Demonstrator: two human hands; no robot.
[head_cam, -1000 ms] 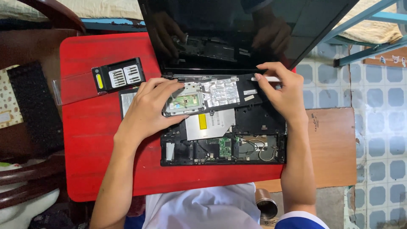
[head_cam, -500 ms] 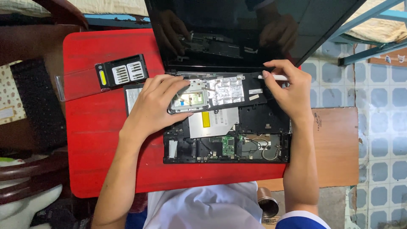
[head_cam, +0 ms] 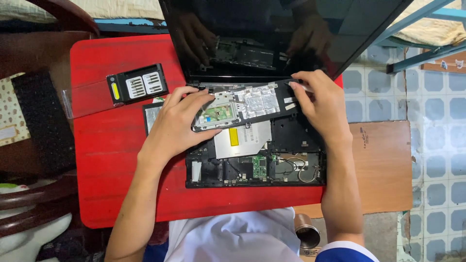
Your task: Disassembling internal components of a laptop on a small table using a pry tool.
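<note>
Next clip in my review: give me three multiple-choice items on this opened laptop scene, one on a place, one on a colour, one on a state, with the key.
1. Where does the black screwdriver bit case lie?
A. On the table, left of the laptop
B. On the tiled floor
C. Inside the laptop base

2. What colour is the table under the laptop?
A. Blue
B. Red
C. White

3. In what state is the laptop?
A. Lid shut
B. Keyboard in place
C. Screen up, base uncovered with inner parts showing

Key: 1 A, the case sits on the table beside the screen's left edge. 2 B, the tabletop is red all around the base. 3 C, the circuit board and silver drive show, while the left hand and right hand rest on the foil-backed panel.
</note>
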